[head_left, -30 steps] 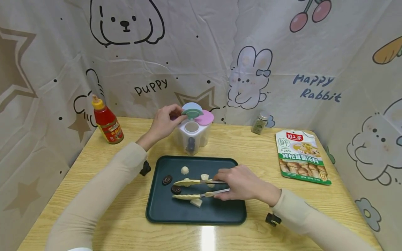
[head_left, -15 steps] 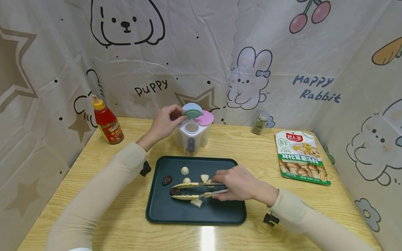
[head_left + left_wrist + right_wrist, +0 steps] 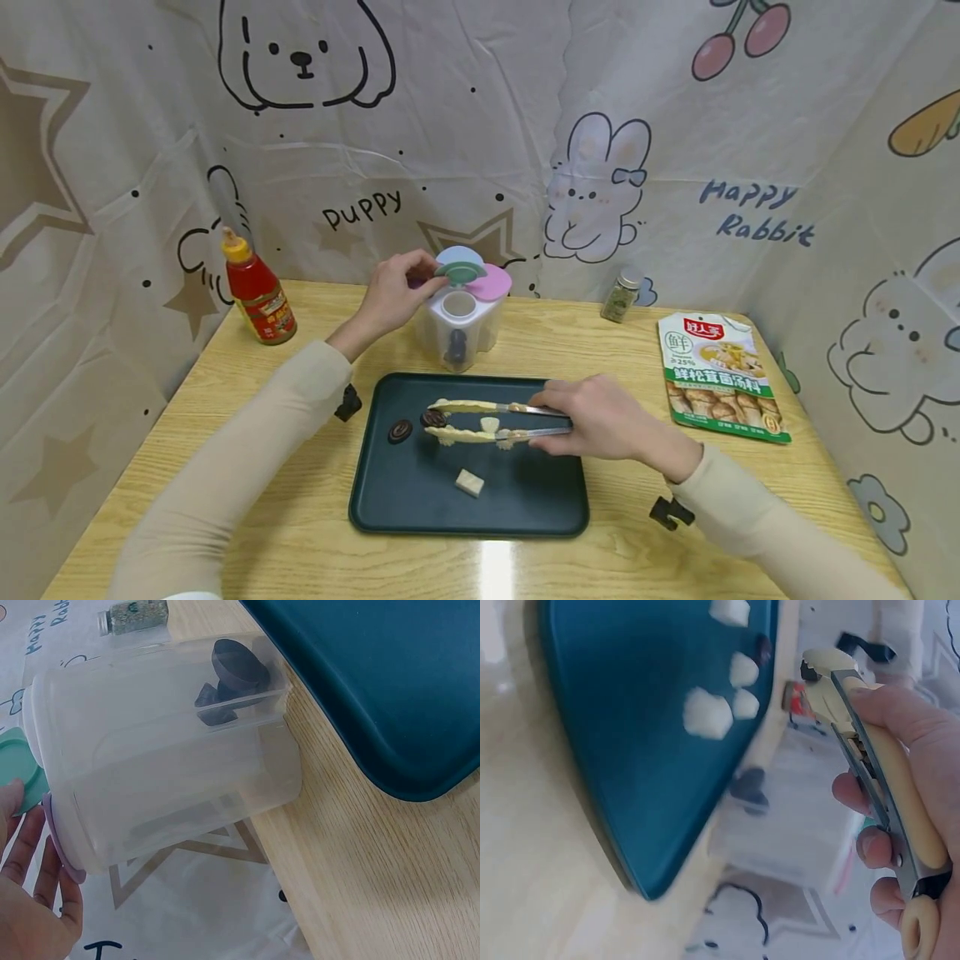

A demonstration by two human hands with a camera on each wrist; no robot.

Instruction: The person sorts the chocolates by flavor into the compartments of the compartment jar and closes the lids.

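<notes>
My left hand (image 3: 390, 292) pinches the raised green lid (image 3: 460, 272) of a clear container (image 3: 165, 750) with several compartments. The compartment under that lid is uncovered, and dark pieces (image 3: 238, 666) lie low inside the container. My right hand (image 3: 600, 417) grips cream-tipped tongs (image 3: 472, 407), which have a dark brown, chocolate-like oval piece (image 3: 432, 418) between their tips. They are over the dark green tray (image 3: 525, 508). A second dark oval (image 3: 401, 430) lies on the tray's left, with a white block (image 3: 470, 482) nearer the front. Other white pieces (image 3: 707, 714) are partly hidden by the tongs.
The container's pink lid (image 3: 490, 282) and blue lid (image 3: 460, 257) are down. A red sauce bottle (image 3: 259, 290) stands at the back left. At the back right are a spice jar (image 3: 620, 297) and a soup-mix pouch (image 3: 720, 375). A printed curtain encloses the table.
The tongs have closed in on a dark oval, and my right hand has shifted up and right with it. My left hand keeps hold of the green lid.
</notes>
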